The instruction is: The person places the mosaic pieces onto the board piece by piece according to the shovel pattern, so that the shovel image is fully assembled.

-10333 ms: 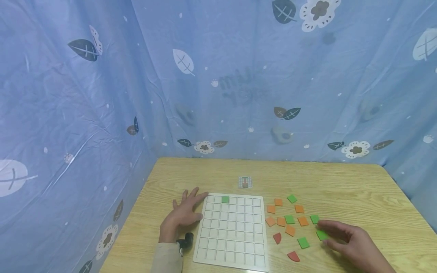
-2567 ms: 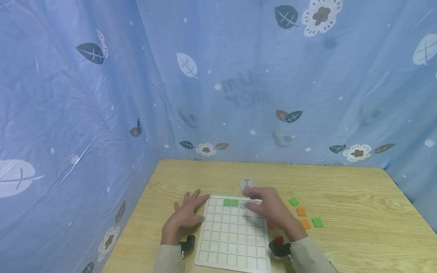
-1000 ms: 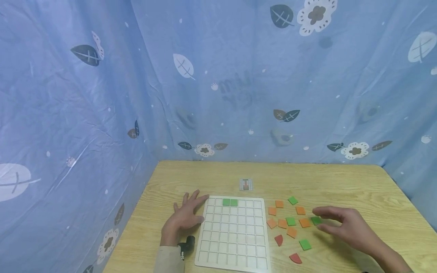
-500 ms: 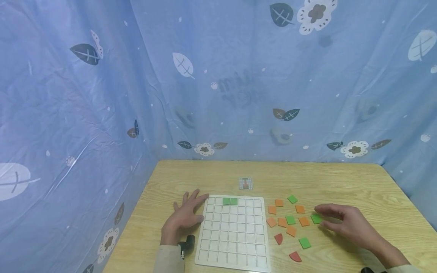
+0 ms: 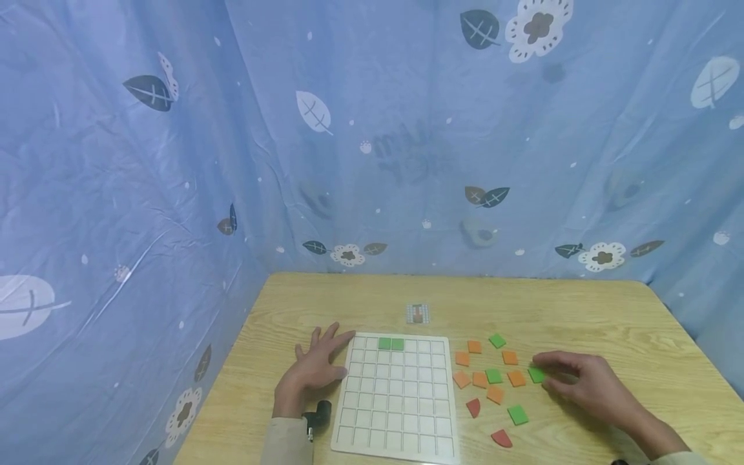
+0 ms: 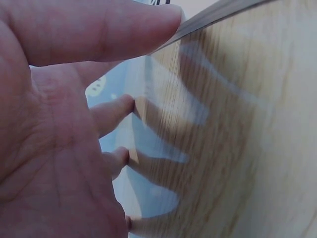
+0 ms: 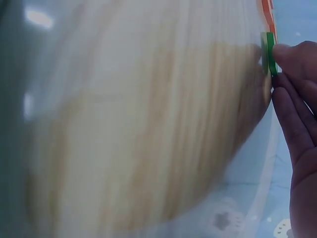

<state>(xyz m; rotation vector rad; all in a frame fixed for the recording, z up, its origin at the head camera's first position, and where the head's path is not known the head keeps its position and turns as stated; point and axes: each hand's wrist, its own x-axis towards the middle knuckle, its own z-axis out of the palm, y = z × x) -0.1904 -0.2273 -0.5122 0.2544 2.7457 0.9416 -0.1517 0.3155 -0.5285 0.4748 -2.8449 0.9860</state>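
Observation:
My left hand point(image 5: 314, 368) rests beside the white gridded board point(image 5: 395, 420), fingers spread, with index tip at its upper left corner and thumb at its left edge. Two green tiles point(image 5: 391, 344) sit side by side in the board's top row. To the right, my right hand point(image 5: 593, 387) hovers low over the table around a green square tile point(image 5: 537, 374), thumb and index apart at its sides. In the right wrist view the fingertips are right at that tile point(image 7: 271, 53), which lies on the table. The left wrist view shows the palm and spread fingers point(image 6: 111, 116).
Several orange tiles point(image 5: 495, 394), more green tiles point(image 5: 518, 415) and two red quarter-circle pieces point(image 5: 502, 438) lie scattered right of the board. A small pattern card point(image 5: 418, 314) lies behind it. A blue patterned curtain point(image 5: 418, 161) hangs along the table's back and left.
Since 10.3 s ago a second green tile has come into the board's top row. The right hand was over the board 2.6 s ago and has returned right to the loose tiles. Left hand unmoved.

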